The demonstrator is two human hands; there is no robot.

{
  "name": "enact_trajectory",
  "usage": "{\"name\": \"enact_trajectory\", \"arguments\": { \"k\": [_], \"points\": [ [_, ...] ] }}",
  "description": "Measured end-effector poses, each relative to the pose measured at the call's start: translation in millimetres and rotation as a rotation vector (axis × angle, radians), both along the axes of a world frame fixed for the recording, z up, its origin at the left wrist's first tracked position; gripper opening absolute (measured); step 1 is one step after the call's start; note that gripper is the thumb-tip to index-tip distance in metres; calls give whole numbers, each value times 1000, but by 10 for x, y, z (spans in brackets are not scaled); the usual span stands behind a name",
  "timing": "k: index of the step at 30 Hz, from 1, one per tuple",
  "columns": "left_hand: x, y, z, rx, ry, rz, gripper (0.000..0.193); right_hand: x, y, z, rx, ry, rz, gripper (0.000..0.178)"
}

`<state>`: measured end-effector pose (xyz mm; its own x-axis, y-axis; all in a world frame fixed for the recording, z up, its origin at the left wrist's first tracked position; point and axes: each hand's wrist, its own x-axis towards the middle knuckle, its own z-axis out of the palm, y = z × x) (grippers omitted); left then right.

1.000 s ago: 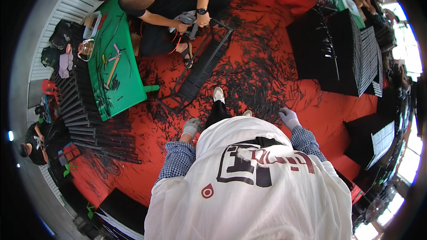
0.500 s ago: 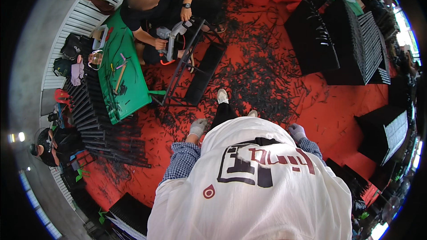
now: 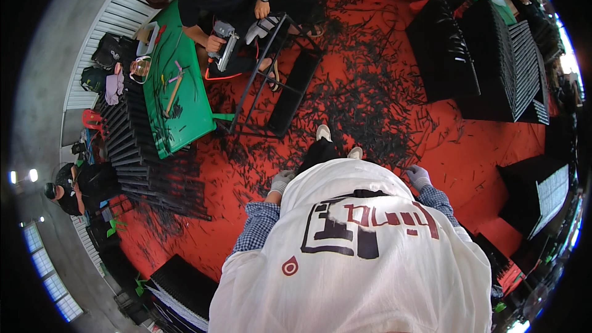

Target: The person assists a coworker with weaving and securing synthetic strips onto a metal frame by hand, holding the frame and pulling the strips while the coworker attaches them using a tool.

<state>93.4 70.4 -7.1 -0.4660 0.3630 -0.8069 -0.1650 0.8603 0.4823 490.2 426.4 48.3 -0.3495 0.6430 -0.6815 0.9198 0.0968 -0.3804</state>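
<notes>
My left hand (image 3: 281, 181), in a pale knit glove, hangs beside the white apron (image 3: 394, 277); its fingers are loose and partly turned away, with nothing visible in them. My right hand (image 3: 418, 176), gloved alike, hangs on the other side of the apron, fingers loosely apart and nothing seen in them. Both hands are away from the objects around. Ahead to the left, a co-worker (image 3: 213, 6) in black sits holding a grey nail gun (image 3: 226, 46) beside a black frame (image 3: 250, 95). The co-worker's other hand is at the frame's top.
Black strips (image 3: 364, 105) litter the red floor covering (image 3: 456, 160). A green table (image 3: 192, 114) with a hammer (image 3: 173, 97) stands left, near stacked black frames (image 3: 132, 148). Black panels (image 3: 493, 68) are stacked far right, with another stack (image 3: 533, 188) nearer. Another person (image 3: 77, 185) is at far left.
The co-worker's nail gun has tilted and shifted slightly, and that person's head has moved. The view has shifted a little, and my feet have stepped. My hands still hang at my sides.
</notes>
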Motion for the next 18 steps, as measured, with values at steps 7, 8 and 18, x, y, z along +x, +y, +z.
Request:
{"name": "enact_trajectory", "arguments": {
  "k": [7, 8, 18],
  "points": [
    [-442, 432, 358, 44, -78, 211, 28, -350, 3, 109, 97, -45, 18, 24],
    [-520, 466, 333, 45, -71, 250, 27, -512, 25, 221, 45, -51, -26, 24],
    [-934, 507, 107, 92, -140, 243, 27, -1353, 31, 427, 87, 37, 66, 27]
  ]
}}
